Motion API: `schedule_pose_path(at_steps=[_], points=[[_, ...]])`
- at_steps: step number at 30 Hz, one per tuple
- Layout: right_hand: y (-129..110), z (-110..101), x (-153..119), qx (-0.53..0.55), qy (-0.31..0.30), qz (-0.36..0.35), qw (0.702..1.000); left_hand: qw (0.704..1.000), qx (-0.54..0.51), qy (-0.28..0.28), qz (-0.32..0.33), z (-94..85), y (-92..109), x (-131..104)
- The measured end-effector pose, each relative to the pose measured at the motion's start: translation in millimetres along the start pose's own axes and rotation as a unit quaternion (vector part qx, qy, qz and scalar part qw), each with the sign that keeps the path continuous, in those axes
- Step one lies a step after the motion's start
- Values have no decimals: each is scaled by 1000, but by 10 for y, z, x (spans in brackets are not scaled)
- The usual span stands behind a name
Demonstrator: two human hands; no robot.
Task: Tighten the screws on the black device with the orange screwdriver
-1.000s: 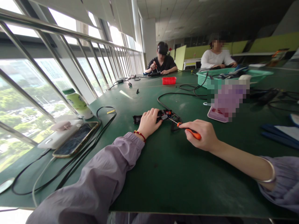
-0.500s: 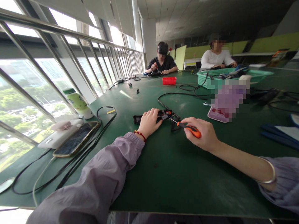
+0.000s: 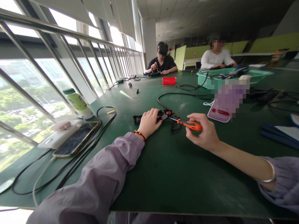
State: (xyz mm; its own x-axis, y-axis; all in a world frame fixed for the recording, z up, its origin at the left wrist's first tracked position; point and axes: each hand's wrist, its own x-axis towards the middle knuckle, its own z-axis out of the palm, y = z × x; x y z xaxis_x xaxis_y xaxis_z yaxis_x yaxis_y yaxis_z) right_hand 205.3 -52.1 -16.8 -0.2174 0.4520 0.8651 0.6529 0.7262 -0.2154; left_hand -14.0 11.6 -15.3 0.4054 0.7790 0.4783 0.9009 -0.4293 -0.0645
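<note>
A: The person's left hand (image 3: 150, 121) is down on the black device (image 3: 165, 114), right there in the middle of the desk (image 3: 177, 174)! Where are those fingers?

B: Clamped over the top of it, thumb along the near side, pinning it to the desk. One dark end sticks out to the left of the hand; the worked end, with small orange bits and a grey part, shows on the right.

A: And the right hand (image 3: 205, 133)?

B: It's at the orange and black screwdriver (image 3: 191, 125)! Thumb and forefinger stand apart, one either side of the handle, whose butt points in toward the palm. The shaft slants up and left, its tip at the grey part of the device. Whether the tip sits in a screw is too small to tell.

A: What surrounds them?

B: A black cable (image 3: 161, 95) loops just beyond the device. Further back sits a red box (image 3: 169, 81), with a green basket (image 3: 202, 79) to its right, loaded with things. Over on the left, a phone (image 3: 76, 140) lies near a green-capped bottle (image 3: 78, 104).

A: Company, too!

B: Two people across the desk: one in black (image 3: 171, 63), one in white (image 3: 216, 59).
</note>
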Motion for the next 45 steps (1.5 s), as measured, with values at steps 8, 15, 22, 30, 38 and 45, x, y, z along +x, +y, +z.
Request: schedule_pose_path(at_steps=[8,15,22,30,38,45], points=[[7,-11,16,-15,5,-18,1000,1000,-1,-4,-1,8,-6,4],[6,-6,7,-31,-37,-39,998,1000,0,-1,1,8,-3,4],[-12,-6,22,-25,-5,-45,999,1000,-1,1,1,11,-5,2],[14,0,4,-19,7,-35,999,1000,-3,-2,1,-7,0,7],[-37,-10,25,-31,-39,-36,998,1000,-3,-5,-1,1,-5,5],[7,1,15,-16,6,-31,999,1000,-8,-7,0,13,-13,6]])
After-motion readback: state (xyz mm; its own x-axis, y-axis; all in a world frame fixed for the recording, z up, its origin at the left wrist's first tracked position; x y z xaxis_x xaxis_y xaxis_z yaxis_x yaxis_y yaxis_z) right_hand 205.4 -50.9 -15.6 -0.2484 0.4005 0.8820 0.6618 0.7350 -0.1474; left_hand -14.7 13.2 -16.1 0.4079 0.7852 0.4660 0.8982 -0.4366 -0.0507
